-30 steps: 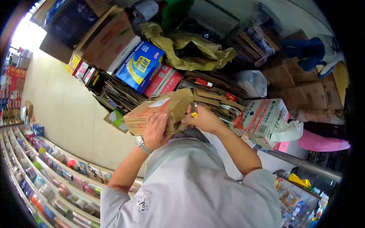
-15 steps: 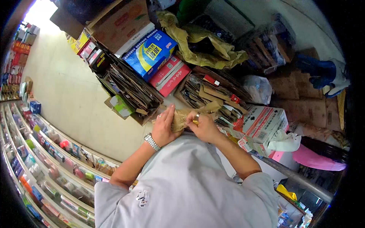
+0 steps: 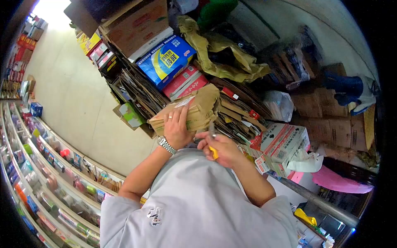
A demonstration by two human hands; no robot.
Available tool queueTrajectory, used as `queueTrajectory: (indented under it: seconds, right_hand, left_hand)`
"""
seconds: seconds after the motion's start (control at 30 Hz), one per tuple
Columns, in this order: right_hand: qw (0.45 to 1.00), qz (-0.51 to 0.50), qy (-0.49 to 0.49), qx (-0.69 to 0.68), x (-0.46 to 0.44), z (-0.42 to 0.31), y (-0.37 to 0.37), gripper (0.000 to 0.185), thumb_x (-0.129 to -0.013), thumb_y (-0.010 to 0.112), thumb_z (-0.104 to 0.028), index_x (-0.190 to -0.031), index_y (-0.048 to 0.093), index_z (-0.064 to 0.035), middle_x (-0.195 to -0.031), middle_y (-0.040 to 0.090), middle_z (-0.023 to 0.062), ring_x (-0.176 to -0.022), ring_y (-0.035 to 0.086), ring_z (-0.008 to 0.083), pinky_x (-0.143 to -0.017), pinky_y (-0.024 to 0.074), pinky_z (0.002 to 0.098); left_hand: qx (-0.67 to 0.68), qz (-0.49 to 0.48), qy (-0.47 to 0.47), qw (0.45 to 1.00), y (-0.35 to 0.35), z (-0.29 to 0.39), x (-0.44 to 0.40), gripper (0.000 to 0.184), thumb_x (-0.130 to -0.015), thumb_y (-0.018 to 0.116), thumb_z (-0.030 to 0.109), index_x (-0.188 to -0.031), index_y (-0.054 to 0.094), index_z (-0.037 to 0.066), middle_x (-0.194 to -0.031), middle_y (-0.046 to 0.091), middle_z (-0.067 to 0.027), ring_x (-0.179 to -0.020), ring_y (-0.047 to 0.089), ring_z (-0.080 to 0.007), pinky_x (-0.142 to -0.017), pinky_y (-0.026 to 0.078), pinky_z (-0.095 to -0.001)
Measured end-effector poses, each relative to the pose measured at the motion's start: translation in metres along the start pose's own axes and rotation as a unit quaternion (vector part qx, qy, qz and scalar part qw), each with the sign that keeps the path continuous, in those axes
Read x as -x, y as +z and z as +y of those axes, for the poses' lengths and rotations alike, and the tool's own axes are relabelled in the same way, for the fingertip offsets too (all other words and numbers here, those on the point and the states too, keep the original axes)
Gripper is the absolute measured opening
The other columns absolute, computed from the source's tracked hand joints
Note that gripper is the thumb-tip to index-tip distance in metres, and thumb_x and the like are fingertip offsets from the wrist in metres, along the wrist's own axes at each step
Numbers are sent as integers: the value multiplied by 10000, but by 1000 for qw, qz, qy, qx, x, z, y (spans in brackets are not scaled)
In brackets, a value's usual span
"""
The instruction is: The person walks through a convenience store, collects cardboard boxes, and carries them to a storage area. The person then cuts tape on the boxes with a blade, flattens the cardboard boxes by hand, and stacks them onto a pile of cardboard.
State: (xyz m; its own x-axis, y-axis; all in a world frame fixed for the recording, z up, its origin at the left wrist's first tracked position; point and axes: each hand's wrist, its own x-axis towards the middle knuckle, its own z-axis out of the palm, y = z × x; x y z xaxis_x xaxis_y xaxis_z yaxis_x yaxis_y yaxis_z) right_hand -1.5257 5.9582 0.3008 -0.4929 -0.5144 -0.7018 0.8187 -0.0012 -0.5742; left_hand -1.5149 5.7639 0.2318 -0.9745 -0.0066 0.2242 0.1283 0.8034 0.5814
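Observation:
My left hand [image 3: 178,129], with a ring and a metal watch at the wrist, presses on the side of a brown cardboard box [image 3: 202,105] held against my body. A white label shows on the box's top. My right hand [image 3: 221,149] is closed around a yellow-handled cutter [image 3: 214,152], just right of the box's near corner. The cutter's blade points up, close to the box's right end.
Behind the box stand flattened cardboard [image 3: 138,97], a blue box [image 3: 166,61] and a pink box [image 3: 186,82]. A white and red carton [image 3: 285,140] is at right, above a metal rail [image 3: 322,202]. Shelves of goods [image 3: 53,177] run along the left.
The box, tipped low half a second ago, is raised again with its top showing. My right hand has drawn back a little, and more of the cutter shows.

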Motion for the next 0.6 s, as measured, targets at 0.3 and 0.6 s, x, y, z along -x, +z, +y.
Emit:
queueTrajectory:
  seconds: [0.3,0.6]
  right_hand:
    - [967,-81,30,-238,-24,14,-5,372,-1024,389,-427,-1124,544,-104,-734,598,64,-407,353,91,-366,274,228]
    - [946,-54,49,-316,-42,19,-7,325,-1038,372,-377,-1006,565,-117,-705,625,69,-368,336,84,-338,253,205]
  left_hand:
    - [-31,51,40,997,2,9,-8,884,-654,777,382,-1375,431,5,-1274,532,-168,-1134,495,-358,-999,336,-475]
    - [-99,42,50,993,8,14,1,705,-773,669,373,-1352,472,22,-1269,543,-142,-1133,506,-317,-1006,333,-455]
